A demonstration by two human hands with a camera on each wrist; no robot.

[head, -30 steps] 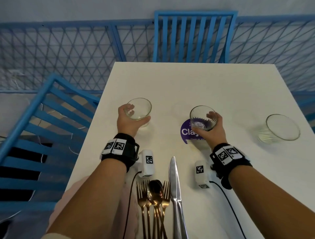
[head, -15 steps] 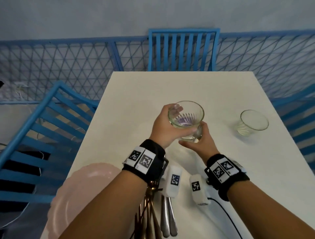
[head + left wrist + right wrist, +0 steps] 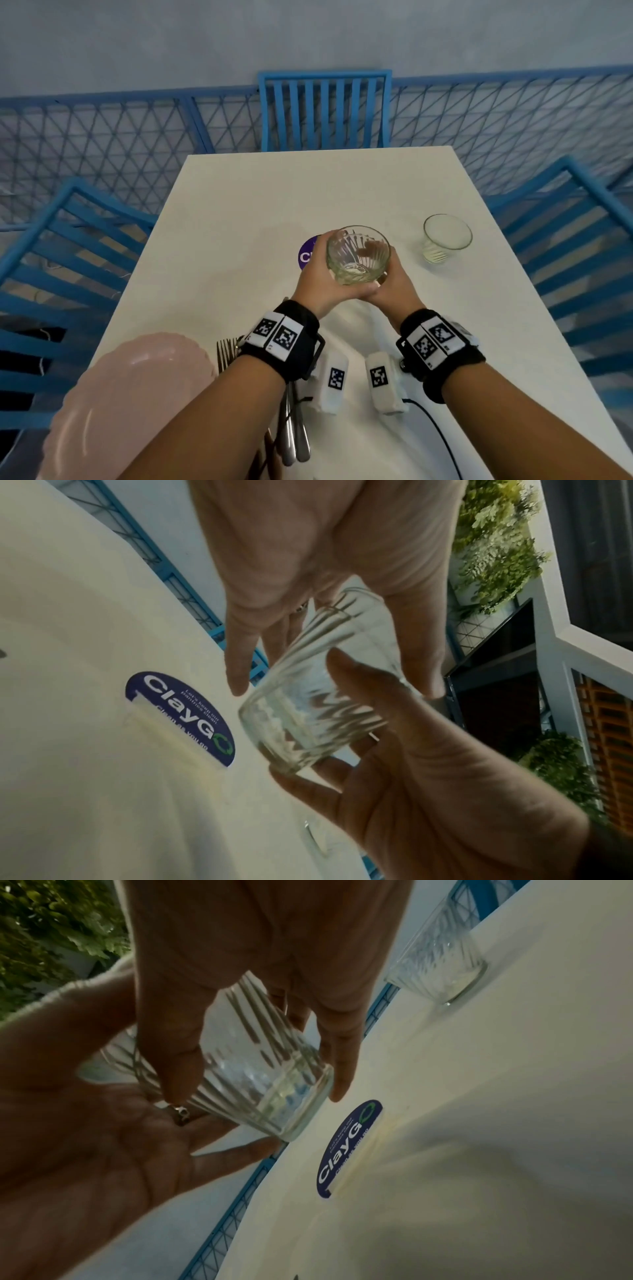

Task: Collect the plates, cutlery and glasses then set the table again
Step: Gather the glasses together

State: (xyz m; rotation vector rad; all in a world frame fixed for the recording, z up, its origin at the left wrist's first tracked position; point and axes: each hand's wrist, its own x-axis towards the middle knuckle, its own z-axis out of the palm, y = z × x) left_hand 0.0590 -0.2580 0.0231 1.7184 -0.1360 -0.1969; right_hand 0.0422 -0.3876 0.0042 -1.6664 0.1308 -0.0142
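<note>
Two clear ribbed glasses, one nested inside the other, hang tilted above the middle of the white table. My left hand grips the stack from the left, thumb and fingers around its wall. My right hand cups it from the right and below. The left wrist view shows the glass stack between both hands, and so does the right wrist view. A third glass stands upright to the right. A pink plate and cutlery lie near me, partly hidden by my left forearm.
A round purple sticker lies on the table just under my left hand. Blue slatted chairs stand at the far end, the left and the right. A blue mesh fence runs behind the table.
One second ago each hand held its own glass on the table. The hands came together, the left glass went into the right one, and the stack now sits a little farther right.
</note>
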